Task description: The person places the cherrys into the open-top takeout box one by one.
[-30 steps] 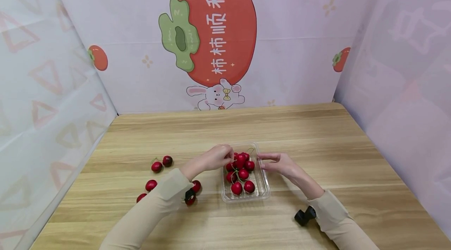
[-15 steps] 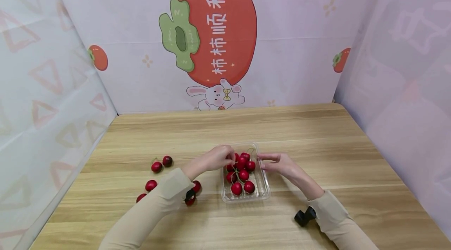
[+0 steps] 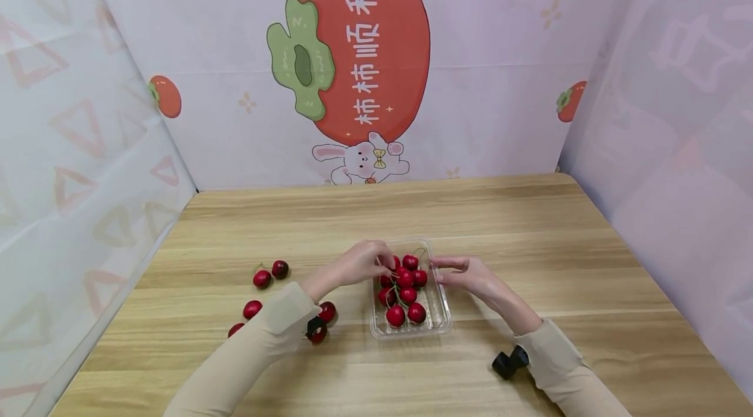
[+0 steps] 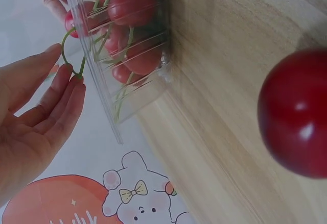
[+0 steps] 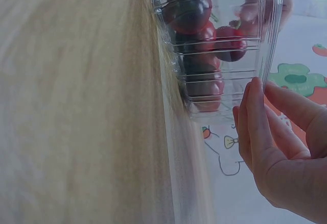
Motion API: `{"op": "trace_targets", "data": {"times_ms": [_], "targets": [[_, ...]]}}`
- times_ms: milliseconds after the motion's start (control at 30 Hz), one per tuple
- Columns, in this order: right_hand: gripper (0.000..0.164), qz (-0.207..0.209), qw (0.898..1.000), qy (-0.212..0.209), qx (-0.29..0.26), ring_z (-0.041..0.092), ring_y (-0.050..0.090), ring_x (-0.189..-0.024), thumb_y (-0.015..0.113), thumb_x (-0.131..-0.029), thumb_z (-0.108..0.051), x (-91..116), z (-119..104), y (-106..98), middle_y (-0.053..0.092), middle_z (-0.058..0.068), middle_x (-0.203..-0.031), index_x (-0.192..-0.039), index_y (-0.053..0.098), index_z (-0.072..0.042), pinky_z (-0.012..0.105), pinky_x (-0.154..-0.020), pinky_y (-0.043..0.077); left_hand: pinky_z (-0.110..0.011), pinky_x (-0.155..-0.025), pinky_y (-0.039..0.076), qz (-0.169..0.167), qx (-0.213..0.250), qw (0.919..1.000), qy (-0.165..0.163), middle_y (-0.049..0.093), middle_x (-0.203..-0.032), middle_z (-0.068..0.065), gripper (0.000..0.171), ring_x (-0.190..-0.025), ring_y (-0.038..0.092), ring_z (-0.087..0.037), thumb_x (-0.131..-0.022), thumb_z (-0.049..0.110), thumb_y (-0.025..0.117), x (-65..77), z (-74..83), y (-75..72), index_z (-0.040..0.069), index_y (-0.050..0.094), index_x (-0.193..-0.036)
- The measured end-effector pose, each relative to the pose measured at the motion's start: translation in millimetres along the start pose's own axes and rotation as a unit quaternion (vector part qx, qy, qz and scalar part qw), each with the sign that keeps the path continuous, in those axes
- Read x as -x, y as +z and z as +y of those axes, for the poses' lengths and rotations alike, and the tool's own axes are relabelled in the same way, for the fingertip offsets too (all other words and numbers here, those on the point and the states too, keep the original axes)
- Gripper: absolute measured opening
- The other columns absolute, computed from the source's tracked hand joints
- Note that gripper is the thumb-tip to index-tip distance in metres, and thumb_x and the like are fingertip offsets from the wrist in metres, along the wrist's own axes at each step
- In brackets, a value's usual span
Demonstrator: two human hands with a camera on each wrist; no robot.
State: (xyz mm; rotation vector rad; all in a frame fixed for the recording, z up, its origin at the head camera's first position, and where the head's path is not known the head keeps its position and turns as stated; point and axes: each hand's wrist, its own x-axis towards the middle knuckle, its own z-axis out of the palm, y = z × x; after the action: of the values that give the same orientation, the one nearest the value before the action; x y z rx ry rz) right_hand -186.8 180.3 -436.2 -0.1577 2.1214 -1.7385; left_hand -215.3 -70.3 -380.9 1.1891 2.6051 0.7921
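Note:
A clear plastic box (image 3: 441, 312) stands on the table with several red cherries (image 3: 396, 316) in it. At its left side, my left hand (image 3: 361, 263) reaches over the rim. In the left wrist view a looped green cherry stem (image 4: 63, 56) touches the left fingertips, while thumb and fingers stand apart; it runs to a cherry near the rim. My right hand (image 3: 473, 276) is at the right side of the box, its extended fingers (image 5: 258, 112) touching the rim. Cherries under the left hand are partly hidden.
Left of the box lie loose cherries: a pair at the back (image 3: 271, 274), others (image 3: 252, 309) partly behind the left sleeve (image 3: 253, 345), and one large in the left wrist view (image 4: 299, 114). A black device (image 3: 509, 361) is on the right wrist. Printed cloth (image 3: 482, 110) walls the table.
The cherry by my left fingertips has sunk lower and slightly to the right in the box. My left fingers have parted a little; the right hand stays in place.

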Motion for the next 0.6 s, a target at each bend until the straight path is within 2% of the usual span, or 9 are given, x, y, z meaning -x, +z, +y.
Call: {"op": "trace_targets", "data": {"times_ms": [167,267,600], "targets": [[0.049,-0.001,1.000,0.003,0.002,0.022,0.050,-0.109,0.068,-0.077,-0.023,0,0,1,0.052,0.010,-0.123,-0.120,0.055,-0.006,0.039,-0.093,0.038,-0.016,-0.063,0.045,0.024,0.003,0.9996,0.011,0.061,-0.083,-0.005,0.007,-0.074,0.056,-0.013,-0.077,0.001,0.064,6.0,-1.3,-5.5,0.000,0.065,-0.084],[0.048,-0.003,1.000,-0.003,0.007,0.023,0.050,-0.110,0.067,-0.078,-0.023,1,-1,1,0.051,0.012,-0.124,-0.120,0.054,-0.005,0.039,-0.093,0.038,-0.017,-0.064,0.045,0.034,0.006,0.9994,0.002,0.061,-0.084,-0.004,0.007,-0.074,0.056,-0.013,-0.078,0.003,0.064,10.2,-2.5,-9.6,0.001,0.065,-0.085],[0.049,-0.009,1.000,-0.003,0.002,0.020,0.053,-0.106,0.067,-0.078,-0.021,0,-1,1,0.050,0.013,-0.126,-0.121,0.053,-0.003,0.036,-0.092,0.040,-0.030,-0.072,0.050,0.063,0.006,0.9980,-0.003,0.061,-0.081,-0.003,0.007,-0.075,0.057,-0.012,-0.080,0.007,0.063,24.8,-7.8,-17.4,0.003,0.065,-0.086]]}}
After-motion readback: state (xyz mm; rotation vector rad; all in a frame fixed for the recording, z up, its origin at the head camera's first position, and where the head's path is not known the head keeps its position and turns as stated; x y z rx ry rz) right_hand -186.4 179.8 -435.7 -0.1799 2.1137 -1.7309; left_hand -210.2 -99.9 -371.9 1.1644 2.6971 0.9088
